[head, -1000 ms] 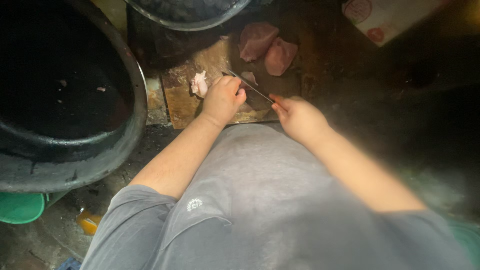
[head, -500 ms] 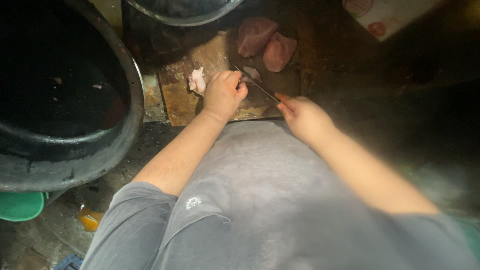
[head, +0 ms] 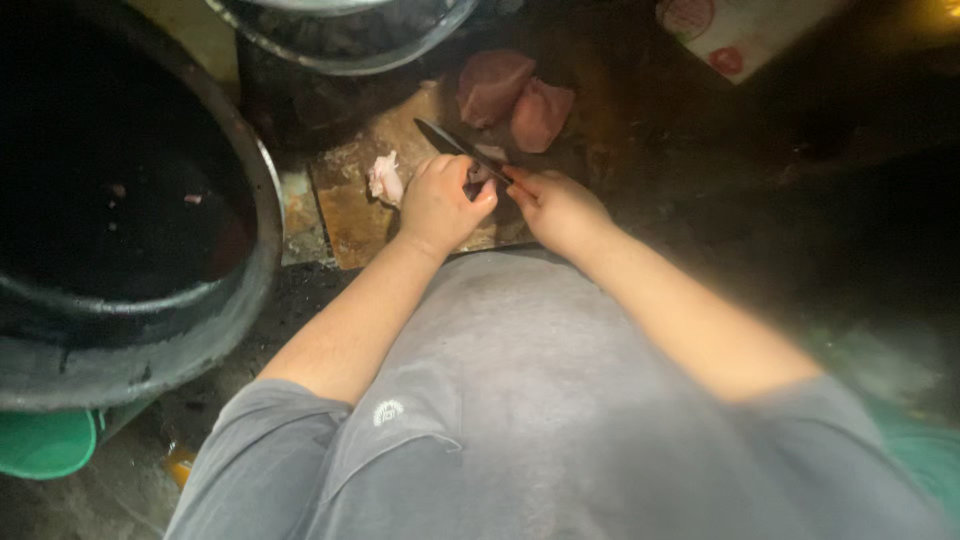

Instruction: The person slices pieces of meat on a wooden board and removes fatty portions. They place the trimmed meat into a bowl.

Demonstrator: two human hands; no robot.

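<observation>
View from the head camera, looking straight down. We see our left hand (head: pixel 440 200) curled into a loose fist on the worn brown wooden cutting board (head: pixel 350 215), its fingers pressed together and bent over a small piece of meat that is mostly hidden beneath them; we cannot tell how firmly it is pinched. Our right hand (head: pixel 555 205) lies just beside it, fingers closed around the handle of a dark-bladed kitchen knife (head: pixel 455 143), whose blade slants up and to the left, passing over the knuckles of the left hand. A pale, ragged scrap of raw meat or fat (head: pixel 384 178) rests on the board touching the far side of the left hand. Two larger pink chunks of raw meat (head: pixel 515 100) sit side by side at the board's far edge, apart from both hands. To the left stands a large, round, dark metal basin (head: pixel 200 330); a second dark round vessel (head: pixel 340 45) lies beyond the board. A green plastic container (head: pixel 45 445) shows at the lower left. Our grey shirt (head: pixel 530 420) fills the foreground.
</observation>
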